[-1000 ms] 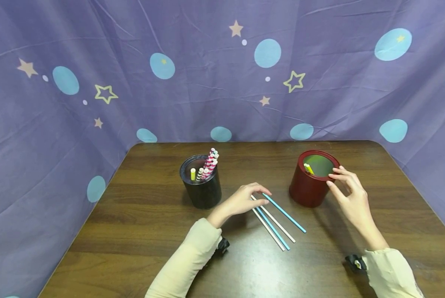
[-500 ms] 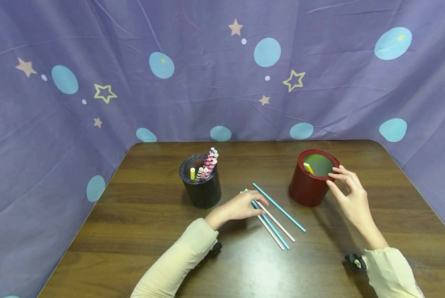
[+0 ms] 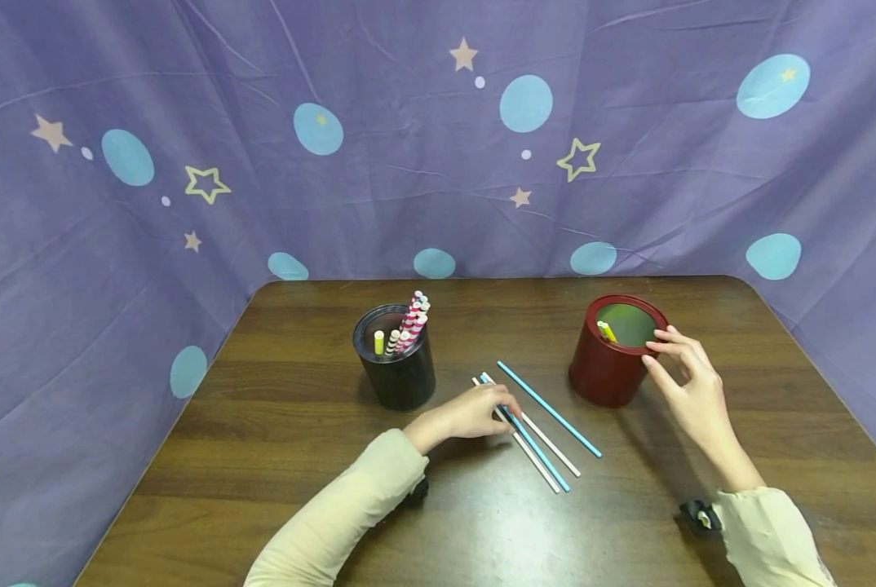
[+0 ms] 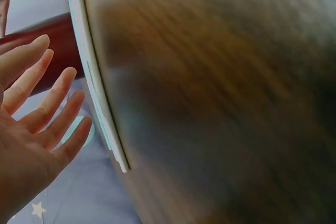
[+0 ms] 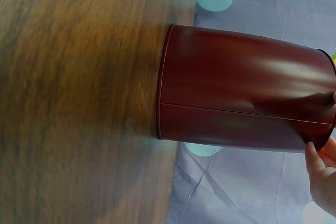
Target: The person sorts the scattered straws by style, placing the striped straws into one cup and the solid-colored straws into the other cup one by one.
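My left hand (image 3: 478,410) hovers low over several thin straw-like sticks on the table, its fingers loosely bent. Two white sticks and a blue stick (image 3: 551,470) lie side by side under it; another blue stick (image 3: 548,408) lies apart to their right. In the left wrist view that hand's fingers are spread beside the white stick (image 4: 107,108), with nothing between them. My right hand (image 3: 695,399) holds the rim of a dark red cup (image 3: 605,375), thumb against the outer wall. Two yellow-tipped sticks (image 3: 608,331) stand inside that cup.
A black cup (image 3: 401,383) on the left holds several striped paper straws (image 3: 412,322) and a yellow-tipped stick (image 3: 379,342). The brown wooden table (image 3: 298,383) ends at a purple curtain (image 3: 409,163) with stars and dots. Dark bands sit on both wrists.
My left hand has drawn back left and down from the rightmost blue stick, which now lies fully in view, to over the other sticks. My right hand and the red cup have stayed put.
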Action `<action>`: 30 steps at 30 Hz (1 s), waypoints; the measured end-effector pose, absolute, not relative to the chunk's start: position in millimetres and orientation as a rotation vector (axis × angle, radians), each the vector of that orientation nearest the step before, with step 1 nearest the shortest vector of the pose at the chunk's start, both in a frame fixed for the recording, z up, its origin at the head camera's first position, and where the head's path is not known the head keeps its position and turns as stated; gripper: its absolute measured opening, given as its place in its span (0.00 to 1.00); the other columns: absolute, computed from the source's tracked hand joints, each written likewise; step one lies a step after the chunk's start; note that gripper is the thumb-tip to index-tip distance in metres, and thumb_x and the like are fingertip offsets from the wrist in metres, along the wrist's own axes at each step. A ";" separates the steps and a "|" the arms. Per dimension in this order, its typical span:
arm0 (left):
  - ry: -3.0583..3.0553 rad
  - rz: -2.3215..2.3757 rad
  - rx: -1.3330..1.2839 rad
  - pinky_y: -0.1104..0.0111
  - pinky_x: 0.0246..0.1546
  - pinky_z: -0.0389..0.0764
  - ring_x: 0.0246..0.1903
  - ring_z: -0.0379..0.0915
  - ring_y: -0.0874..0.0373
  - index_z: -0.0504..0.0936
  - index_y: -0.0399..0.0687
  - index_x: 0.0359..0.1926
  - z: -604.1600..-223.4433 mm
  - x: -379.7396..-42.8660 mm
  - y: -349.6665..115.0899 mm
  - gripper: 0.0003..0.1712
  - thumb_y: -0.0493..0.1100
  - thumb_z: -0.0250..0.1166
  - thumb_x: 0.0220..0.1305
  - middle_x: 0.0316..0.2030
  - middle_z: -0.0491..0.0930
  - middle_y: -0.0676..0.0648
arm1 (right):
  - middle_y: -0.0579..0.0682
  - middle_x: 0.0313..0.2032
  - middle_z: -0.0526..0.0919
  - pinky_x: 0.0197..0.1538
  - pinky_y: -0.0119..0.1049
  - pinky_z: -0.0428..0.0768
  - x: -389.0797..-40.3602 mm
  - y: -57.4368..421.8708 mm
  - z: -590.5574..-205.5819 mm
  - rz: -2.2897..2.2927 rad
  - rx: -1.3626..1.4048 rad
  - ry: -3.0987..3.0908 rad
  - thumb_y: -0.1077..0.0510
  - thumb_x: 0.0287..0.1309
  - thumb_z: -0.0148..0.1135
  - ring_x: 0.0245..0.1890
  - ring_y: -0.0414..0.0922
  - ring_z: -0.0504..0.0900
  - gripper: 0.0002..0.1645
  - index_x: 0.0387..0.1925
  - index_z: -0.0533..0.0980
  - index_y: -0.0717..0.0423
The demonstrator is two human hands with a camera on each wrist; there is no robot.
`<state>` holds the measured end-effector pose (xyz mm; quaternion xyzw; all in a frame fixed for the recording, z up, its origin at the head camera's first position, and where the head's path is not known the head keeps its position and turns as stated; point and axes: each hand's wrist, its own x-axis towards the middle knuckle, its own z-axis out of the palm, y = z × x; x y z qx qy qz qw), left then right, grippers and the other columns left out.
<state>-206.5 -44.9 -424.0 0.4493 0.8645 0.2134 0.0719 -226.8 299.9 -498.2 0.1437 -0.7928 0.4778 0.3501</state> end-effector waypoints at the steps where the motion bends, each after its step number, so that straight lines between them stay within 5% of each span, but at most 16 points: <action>1: 2.597 0.637 1.351 0.74 0.43 0.70 0.38 0.72 0.56 0.81 0.43 0.36 -424.3 -206.6 -45.1 0.11 0.39 0.66 0.48 0.34 0.77 0.48 | 0.48 0.51 0.73 0.57 0.27 0.66 -226.8 299.9 -498.3 1.239 0.373 -2.052 0.68 0.46 0.64 0.60 0.47 0.64 0.20 0.44 0.77 0.52; 30: 2.619 0.377 1.347 0.74 0.45 0.67 0.41 0.68 0.60 0.82 0.51 0.31 -436.5 -212.1 -42.8 0.08 0.42 0.67 0.46 0.35 0.77 0.53 | 0.48 0.51 0.73 0.57 0.27 0.66 -226.7 300.2 -499.2 1.244 0.374 -2.049 0.68 0.45 0.64 0.60 0.47 0.63 0.21 0.44 0.77 0.52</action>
